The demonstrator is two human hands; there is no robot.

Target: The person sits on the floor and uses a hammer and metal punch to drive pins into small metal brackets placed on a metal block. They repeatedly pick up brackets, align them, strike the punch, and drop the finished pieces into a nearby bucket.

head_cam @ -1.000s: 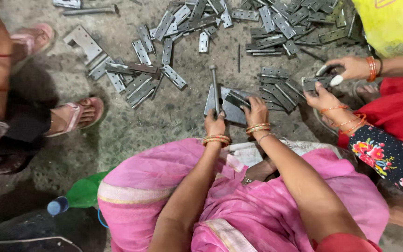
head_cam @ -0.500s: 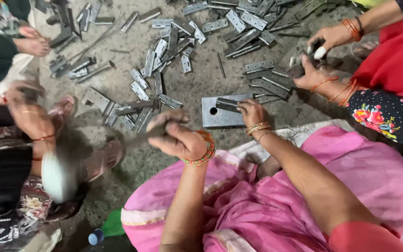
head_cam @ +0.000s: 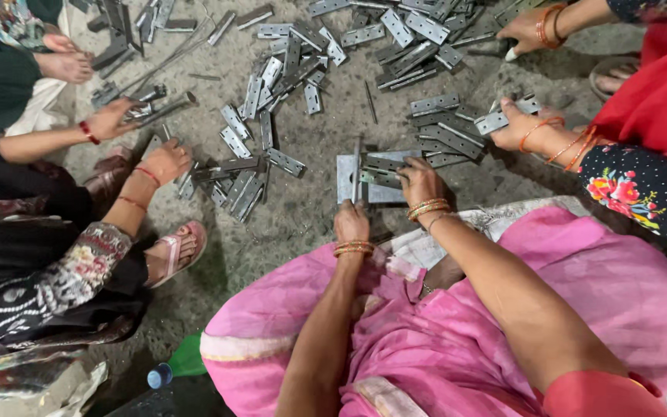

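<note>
Hinge plate (head_cam: 384, 176), grey metal, lies flat on the concrete floor (head_cam: 303, 224) just ahead of the person's knees, which are draped in pink cloth (head_cam: 457, 340). Right hand (head_cam: 420, 181) rests on the plate's right part, fingers pressed down on it, pinning a smaller hinge piece against it. Left hand (head_cam: 351, 222) closed around the lower end of a thin metal rod (head_cam: 357, 171); rod stands roughly upright over the plate's left edge. Orange bangles on both wrists.

Loose hinge leaves (head_cam: 272, 77) scattered in heaps across the floor beyond the plate, thickest toward the top of the view.

Co-workers all round. On the left, two other hands (head_cam: 165, 162) sit among a small pile of hinges, beside a sandalled foot (head_cam: 175, 249). On the right, another person in a red garment, one hand (head_cam: 523, 123) touching a hinge leaf. Blue-capped bottle (head_cam: 160, 376) low at left, partly hidden.
</note>
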